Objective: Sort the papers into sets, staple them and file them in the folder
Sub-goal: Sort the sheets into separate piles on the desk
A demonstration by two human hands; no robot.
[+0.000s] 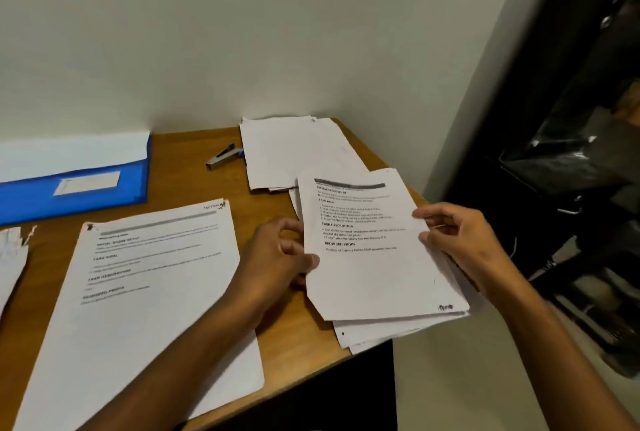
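Head view: both hands meet on 1 printed sheet (372, 247), the top page of a loose stack (398, 326) at the right end of the counter (187, 160). The left hand (277, 254) pinches the sheet's left edge, thumb on top; the right hand (457, 240) pinches its right edge, thumb and fingertips curled onto the paper. So each grip is closed on the same page — neither is free. The sheet's long axis runs away from the person, tilted slightly left at the far end, heading at the far side.

The relation that matters, I judge, is leftward: the large printed set (138, 292) lies just beside the left hand, while the face-down pile (287, 150) sits beyond the sheet, nearer the wall. The stapler (224, 156) lies left of that pile and the blue folder (74, 185) farther left — both nearer the left hand.
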